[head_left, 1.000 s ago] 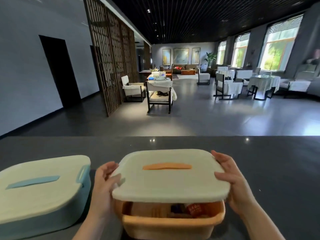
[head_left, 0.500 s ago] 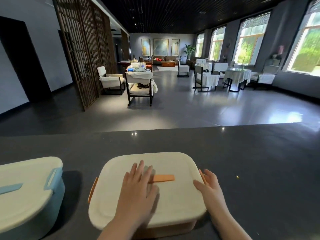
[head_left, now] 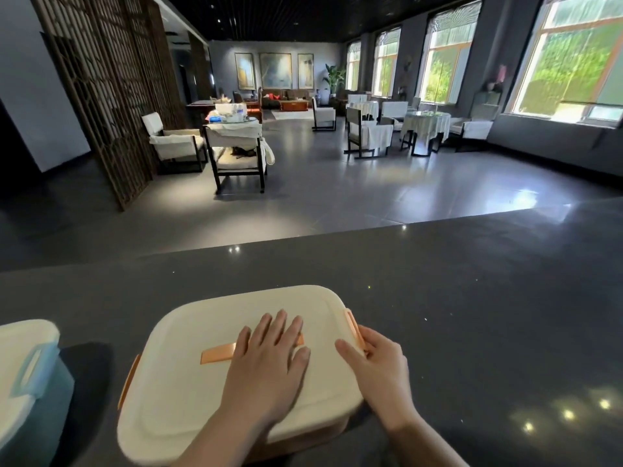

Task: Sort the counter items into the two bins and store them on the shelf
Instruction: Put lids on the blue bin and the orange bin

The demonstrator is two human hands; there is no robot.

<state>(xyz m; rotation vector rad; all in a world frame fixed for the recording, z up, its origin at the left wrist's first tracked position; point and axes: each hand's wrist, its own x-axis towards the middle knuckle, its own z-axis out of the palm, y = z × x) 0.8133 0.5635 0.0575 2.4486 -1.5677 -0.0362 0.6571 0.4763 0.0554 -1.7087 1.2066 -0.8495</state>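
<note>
The orange bin [head_left: 323,429] stands on the dark counter [head_left: 472,315] close in front of me, covered by its cream lid [head_left: 188,382] with an orange handle strip [head_left: 217,352]. My left hand [head_left: 269,362] lies flat on the lid's middle, fingers straight and spread over the handle strip. At the lid's right edge my right hand [head_left: 377,362] curls its fingers on the orange side latch [head_left: 354,326], thumb on top of the lid. The blue bin [head_left: 30,372] with its own cream lid sits at the far left, partly out of view.
The counter's far edge [head_left: 371,229] runs across the middle of the view. Beyond it lies a grey tiled floor with chairs, covered tables, a wooden lattice screen [head_left: 111,89] at the left and windows at the right.
A second ago both hands held the lid above the open orange bin. The lid now sits on the bin, my left hand has moved onto its top and my right to the side latch.
</note>
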